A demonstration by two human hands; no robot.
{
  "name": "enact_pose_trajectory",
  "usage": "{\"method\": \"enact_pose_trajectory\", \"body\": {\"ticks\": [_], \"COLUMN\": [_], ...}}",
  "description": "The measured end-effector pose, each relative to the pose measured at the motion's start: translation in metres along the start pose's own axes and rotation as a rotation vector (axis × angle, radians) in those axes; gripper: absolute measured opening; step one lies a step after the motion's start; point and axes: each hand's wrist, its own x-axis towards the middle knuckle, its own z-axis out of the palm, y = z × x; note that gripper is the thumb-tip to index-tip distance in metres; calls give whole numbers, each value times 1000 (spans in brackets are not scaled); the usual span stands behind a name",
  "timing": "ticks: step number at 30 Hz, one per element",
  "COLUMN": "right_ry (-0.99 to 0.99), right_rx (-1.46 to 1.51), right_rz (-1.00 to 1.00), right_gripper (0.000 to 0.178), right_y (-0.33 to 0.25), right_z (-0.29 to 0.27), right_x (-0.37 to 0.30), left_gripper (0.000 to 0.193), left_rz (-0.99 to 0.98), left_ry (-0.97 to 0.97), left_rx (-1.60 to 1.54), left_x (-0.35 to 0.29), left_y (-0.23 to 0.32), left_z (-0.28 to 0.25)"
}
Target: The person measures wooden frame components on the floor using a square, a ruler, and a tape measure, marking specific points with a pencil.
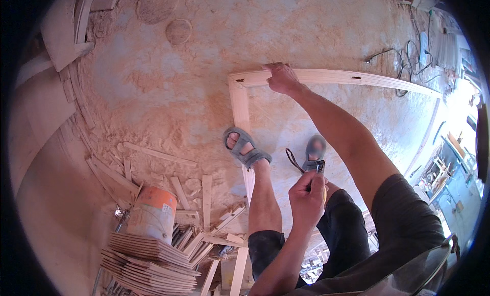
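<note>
On the dusty floor (168, 92), the right hand (282, 78) presses flat on the wooden frame (240, 110) at twelve o'clock. At six o'clock, the left hand (308, 198) is clenched around a small dark-tipped tool (319, 167).

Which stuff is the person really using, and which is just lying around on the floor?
In use:
- wooden frame, right hand pressing its top rail
- small dark tool gripped in left hand

Lying about:
- orange bucket
- stacked thin boards
- scattered wood offcuts
- sawdust
- cables
</note>
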Motion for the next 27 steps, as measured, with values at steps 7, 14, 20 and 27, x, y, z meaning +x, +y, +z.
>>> {"method": "enact_pose_trajectory", "body": {"ticks": [7, 14, 20, 27], "right_ry": [79, -295, -527, -587], "right_rx": [454, 1289, 1391, 873], "right_rz": [11, 305, 305, 295], "right_gripper": [39, 49, 52, 24], "right_y": [24, -3, -6, -31], "right_z": [-40, -153, -218, -272], "right_x": [-104, -323, -424, -440], "left_gripper": [15, 13, 13, 19], "left_rz": [123, 599, 168, 43], "left_ry": [74, 116, -167, -214], "left_rx": [196, 685, 164, -152], "left_x": [8, -5, -79, -112], "left_y": [-26, -81, -91, -91], "left_z": [5, 22, 38, 36]}}
